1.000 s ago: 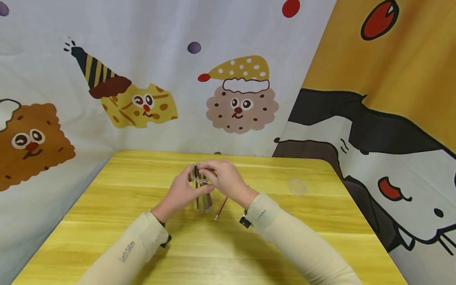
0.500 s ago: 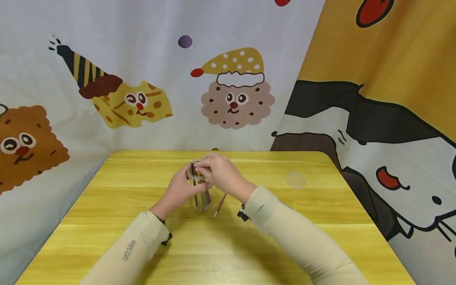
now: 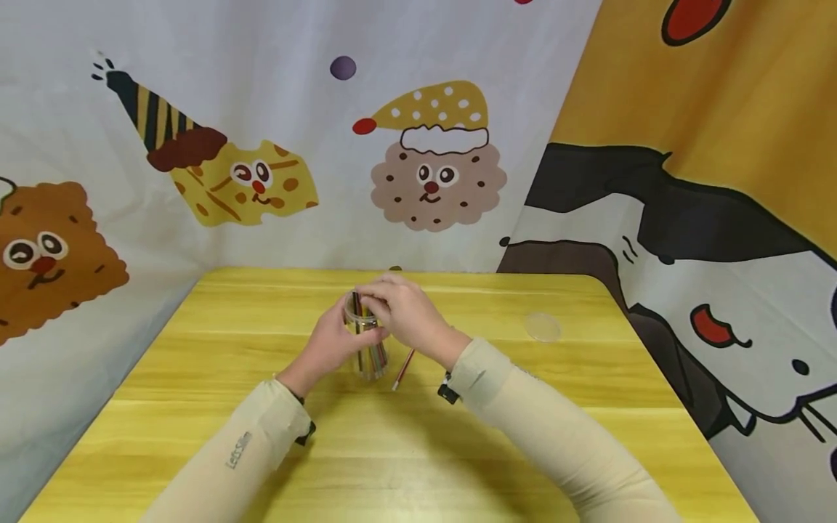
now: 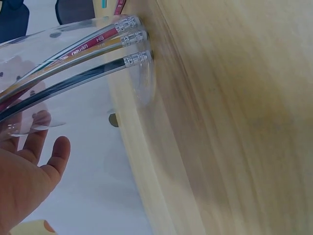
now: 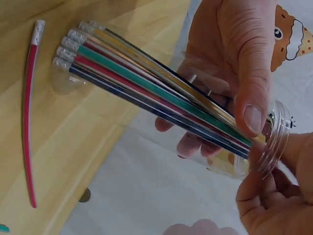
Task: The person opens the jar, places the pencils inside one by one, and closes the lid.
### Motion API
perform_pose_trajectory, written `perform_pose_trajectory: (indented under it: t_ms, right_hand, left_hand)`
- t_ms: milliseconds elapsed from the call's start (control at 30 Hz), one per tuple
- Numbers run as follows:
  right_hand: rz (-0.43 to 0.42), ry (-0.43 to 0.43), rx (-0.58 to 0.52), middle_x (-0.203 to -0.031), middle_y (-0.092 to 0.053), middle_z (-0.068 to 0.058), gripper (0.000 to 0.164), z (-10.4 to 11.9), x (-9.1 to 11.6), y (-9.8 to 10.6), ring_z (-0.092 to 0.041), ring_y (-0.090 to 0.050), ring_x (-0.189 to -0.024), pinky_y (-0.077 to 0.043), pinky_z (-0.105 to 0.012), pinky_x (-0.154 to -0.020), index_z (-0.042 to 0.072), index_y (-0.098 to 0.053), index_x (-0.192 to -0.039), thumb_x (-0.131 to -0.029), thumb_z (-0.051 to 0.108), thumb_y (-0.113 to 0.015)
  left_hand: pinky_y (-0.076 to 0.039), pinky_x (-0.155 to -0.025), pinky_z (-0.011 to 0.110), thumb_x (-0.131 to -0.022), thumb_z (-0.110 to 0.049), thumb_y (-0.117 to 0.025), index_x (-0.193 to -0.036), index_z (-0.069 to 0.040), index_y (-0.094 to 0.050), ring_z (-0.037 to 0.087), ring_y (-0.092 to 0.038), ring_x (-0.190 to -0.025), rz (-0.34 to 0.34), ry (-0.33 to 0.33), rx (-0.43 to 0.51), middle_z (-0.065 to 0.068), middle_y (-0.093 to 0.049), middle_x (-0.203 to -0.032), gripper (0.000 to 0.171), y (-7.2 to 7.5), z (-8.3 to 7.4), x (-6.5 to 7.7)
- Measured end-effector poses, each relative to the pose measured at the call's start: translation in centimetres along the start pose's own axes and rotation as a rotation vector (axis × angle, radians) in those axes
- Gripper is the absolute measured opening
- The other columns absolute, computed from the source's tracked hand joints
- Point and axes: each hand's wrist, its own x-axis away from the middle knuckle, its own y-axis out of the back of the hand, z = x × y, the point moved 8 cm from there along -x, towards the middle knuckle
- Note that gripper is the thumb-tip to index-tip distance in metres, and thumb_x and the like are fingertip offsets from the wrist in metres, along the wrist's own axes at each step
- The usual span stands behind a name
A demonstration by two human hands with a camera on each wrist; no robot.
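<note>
A clear jar (image 3: 370, 369) stands on the table, filled with several pencils (image 5: 161, 95) in dark blue, red, green and gold. Their silver eraser ends rest at the bottom. My left hand (image 3: 332, 340) grips the jar just below its mouth; the thumb lies along the near side in the right wrist view. Over the opening, my right hand (image 3: 407, 311) has its fingers curled at the rim, pinching at the pencils' upper ends, partly hidden by the hand. Beside the jar, a red pencil (image 5: 27, 127) lies on the wood.
A round clear lid (image 3: 543, 327) lies flat on the table (image 3: 196, 407), right of the hands. At the right wrist view's lower left corner, the end of a green stick (image 5: 4, 228) shows. A printed curtain (image 3: 275, 247) hangs behind the table.
The head view has shifted slightly. Both hands stay at the jar's mouth, with the right fingers changing position a little over the opening. The lid and loose red pencil stay put.
</note>
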Motion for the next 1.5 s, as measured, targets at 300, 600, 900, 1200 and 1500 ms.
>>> perform_pose_trajectory:
  t_ms: [300,600,900,1200,1500]
  right_hand:
    - [-0.077,-0.214,-0.068,-0.118,-0.075,-0.008,0.037,-5.7,4.1,2.9,-0.019,-0.072,-0.095,-0.062,-0.033,-0.079,0.007,-0.068,-0.139,-0.107,0.026,-0.068]
    - [0.325,-0.745,-0.041,-0.117,-0.072,-0.014,0.051,-15.6,13.1,-0.2,-0.022,-0.068,-0.093,-0.058,-0.039,-0.077,0.002,-0.062,-0.130,-0.103,0.044,-0.072]
    - [0.323,-0.746,-0.065,-0.099,-0.067,-0.008,0.038,-16.4,15.7,-2.3,-0.019,-0.058,-0.081,-0.050,-0.032,-0.070,0.005,-0.064,-0.109,-0.096,0.035,-0.082]
    - [0.246,-0.693,-0.073,-0.085,-0.067,-0.003,0.016,-16.7,15.8,-1.6,-0.014,-0.055,-0.075,-0.045,-0.027,-0.066,0.007,-0.066,-0.097,-0.098,0.017,-0.080]
    - [0.232,-0.694,-0.036,-0.087,-0.067,-0.005,0.012,-17.5,16.3,-0.8,-0.016,-0.055,-0.076,-0.047,-0.030,-0.069,0.005,-0.068,-0.098,-0.097,0.009,-0.079]
  left_hand:
    - [-0.049,-0.114,0.061,-0.089,-0.054,-0.085,-0.148,-0.025,-0.054,0.030,-0.061,-0.137,-0.016,0.000,-0.008,0.007,-0.067,-0.143,0.072,-0.2,-0.1,-0.6]
    - [-0.048,-0.115,0.063,-0.088,-0.052,-0.086,-0.149,-0.019,-0.054,0.033,-0.059,-0.140,-0.023,0.030,-0.010,0.005,-0.066,-0.143,0.076,0.3,0.7,-0.3]
    - [-0.047,-0.116,0.063,-0.089,-0.046,-0.088,-0.150,-0.017,-0.054,0.034,-0.057,-0.141,-0.007,0.040,0.017,0.011,-0.064,-0.146,0.075,0.0,0.6,-0.4]
    - [-0.048,-0.114,0.064,-0.087,-0.050,-0.088,-0.151,-0.019,-0.052,0.035,-0.058,-0.140,-0.012,0.039,0.025,0.014,-0.063,-0.148,0.080,0.0,0.6,-0.3]
    - [-0.050,-0.113,0.061,-0.087,-0.047,-0.089,-0.150,-0.019,-0.052,0.033,-0.060,-0.137,-0.020,0.036,0.044,0.008,-0.065,-0.143,0.078,0.0,0.6,-0.2]
